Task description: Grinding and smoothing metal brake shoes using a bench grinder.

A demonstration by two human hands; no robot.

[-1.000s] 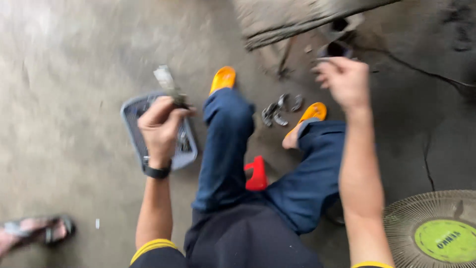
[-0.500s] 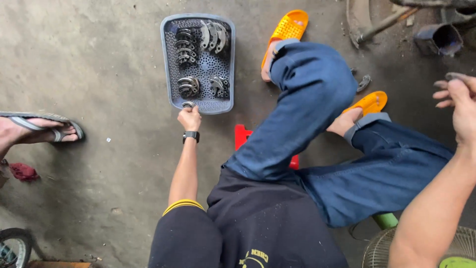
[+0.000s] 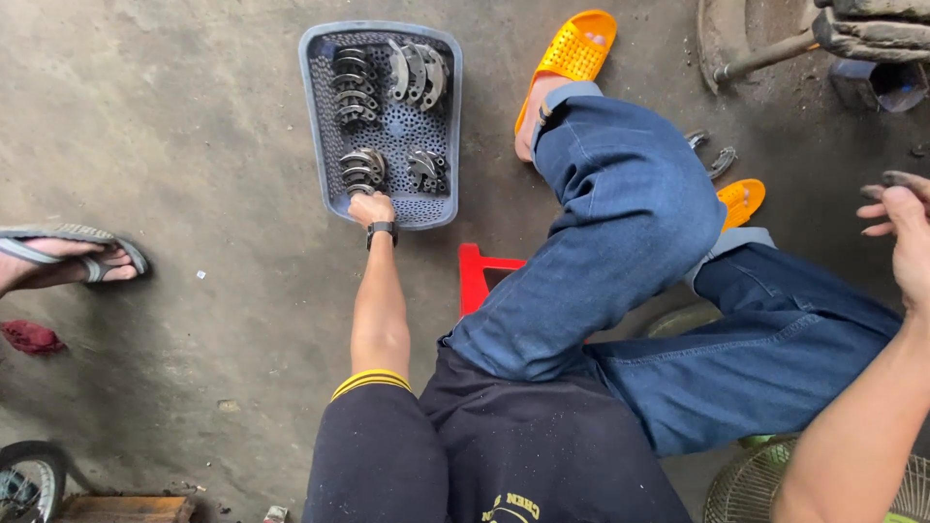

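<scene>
Torso: dark shirt with yellow-banded sleeves, at the bottom edge of the view, nearest the camera.
Fan grille point(image 3: 751, 489): round wire guard at the lower right, partly hidden behind the right forearm.
Legs: blue jeans point(image 3: 639, 261); the left leg is crossed over the right one, knees pointing away from the camera.
Stool point(image 3: 481, 276): red, on the concrete floor just beside the left thigh, mostly covered by the leg.
Right hand point(image 3: 906, 237): raised at the right edge of the frame, fingers apart and loosely curled, fingertips dark with grime; it grips nothing visible and is well apart from the tray.
Left hand point(image 3: 371, 207): arm stretched forward, black watch on the wrist; fingers are closed together at the near rim of the tray, touching the nearest metal part. Whether the part is clamped cannot be told.
Tray point(image 3: 312, 116): grey perforated plastic basket, flat on the floor beyond the left hand.
Tray contents: curved metal shoes point(image 3: 363, 167), dark and worn, stacked in small groups; two groups near the hand, further groups at the far end.
Sandals: orange, one point(image 3: 572, 53) on the far foot beside the tray, one point(image 3: 741, 200) to the right.
Loose parts point(image 3: 715, 155): metal pieces on the floor between the sandals.
Other person: a foot in a flip-flop point(image 3: 68, 257) at the left edge.
</scene>
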